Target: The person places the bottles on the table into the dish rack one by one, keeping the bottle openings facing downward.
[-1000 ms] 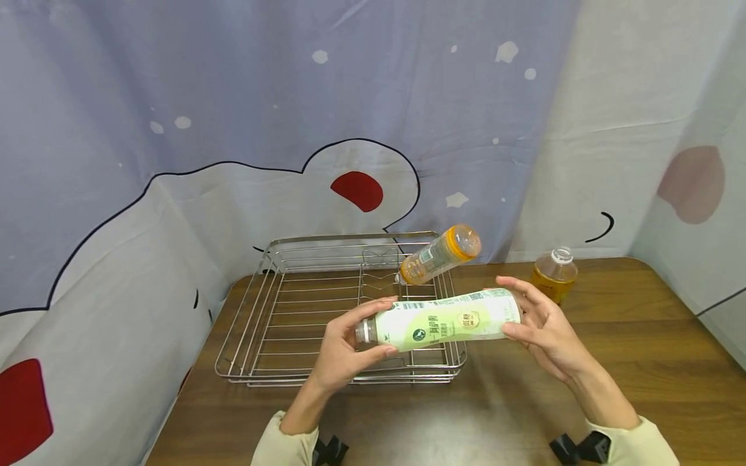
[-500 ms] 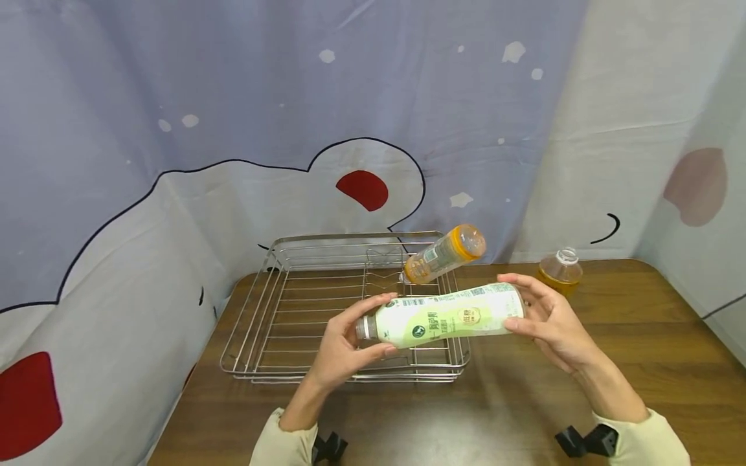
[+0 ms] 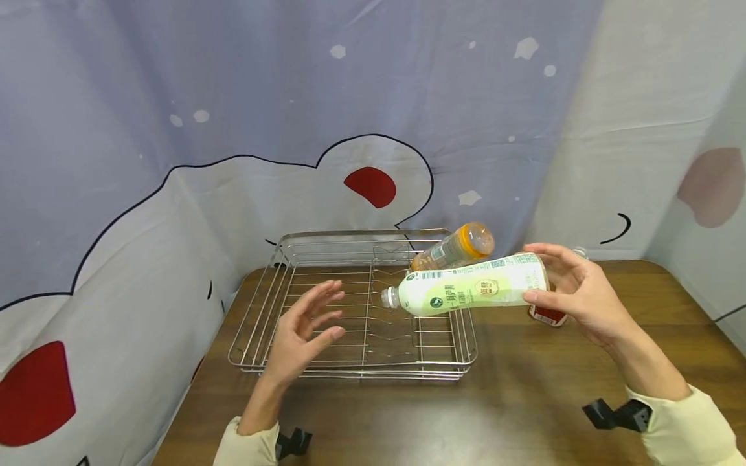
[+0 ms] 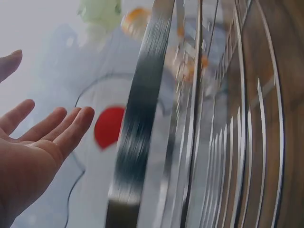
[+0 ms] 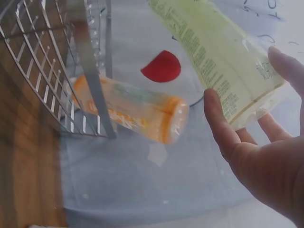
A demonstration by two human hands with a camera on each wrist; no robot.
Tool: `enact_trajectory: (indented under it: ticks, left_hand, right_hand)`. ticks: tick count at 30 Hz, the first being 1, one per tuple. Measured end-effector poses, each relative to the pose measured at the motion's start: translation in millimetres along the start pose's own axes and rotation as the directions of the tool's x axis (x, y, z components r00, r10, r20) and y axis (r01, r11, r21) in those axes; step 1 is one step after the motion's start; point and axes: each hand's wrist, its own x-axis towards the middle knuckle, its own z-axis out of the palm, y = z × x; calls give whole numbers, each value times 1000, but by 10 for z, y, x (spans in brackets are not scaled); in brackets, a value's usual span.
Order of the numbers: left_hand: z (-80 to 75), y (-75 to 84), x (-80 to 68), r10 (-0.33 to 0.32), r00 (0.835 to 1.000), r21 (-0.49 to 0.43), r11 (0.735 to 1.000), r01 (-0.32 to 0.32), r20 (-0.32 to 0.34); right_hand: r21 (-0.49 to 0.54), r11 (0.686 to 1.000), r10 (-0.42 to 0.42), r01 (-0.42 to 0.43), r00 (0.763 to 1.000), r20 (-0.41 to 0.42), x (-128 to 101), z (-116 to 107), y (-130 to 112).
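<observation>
Holding the pale green plastic bottle (image 3: pixel 474 292) by its base, the right hand (image 3: pixel 577 294) keeps it horizontal above the silver wire rack (image 3: pixel 355 307) on the brown wooden tabletop (image 3: pixel 524 395); an orange plastic bottle (image 3: pixel 454 248) leans on the rack's far right corner. The left hand (image 3: pixel 303 330) is wide, w/ nothing in it.

Left wrist: left hand (image 4: pixel 28 152) wide, fingers straight, next to rack wires (image 4: pixel 199 142).

Right wrist: right hand (image 5: pixel 266 156) fingers around green bottle (image 5: pixel 218 57); orange bottle (image 5: pixel 130 109) against rack (image 5: pixel 52 76).
</observation>
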Motion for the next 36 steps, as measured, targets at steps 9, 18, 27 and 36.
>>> enact_trajectory:
  ticks: [9,18,27,36]
  left_hand:
    - [-716,54,-278,72,964,156,987,-32,-256]
    - [-999,-128,-655,8,907,444,874,198,-420]
    - [-1000,-240,-812,-328,862,398,784,476,-385]
    - [-988,-279,-817,-388,841,362,774,519,-377]
  right_hand:
    - [-78,996,35,-41,997,-66,109,-89,-150]
    - [-361,921,103,-144,986,-130,143,-74,-129]
    - [-581,798,103,-161,986,-132,175,-11,-115]
    - [-632,768,81,-103,995,-63,243,4,-61]
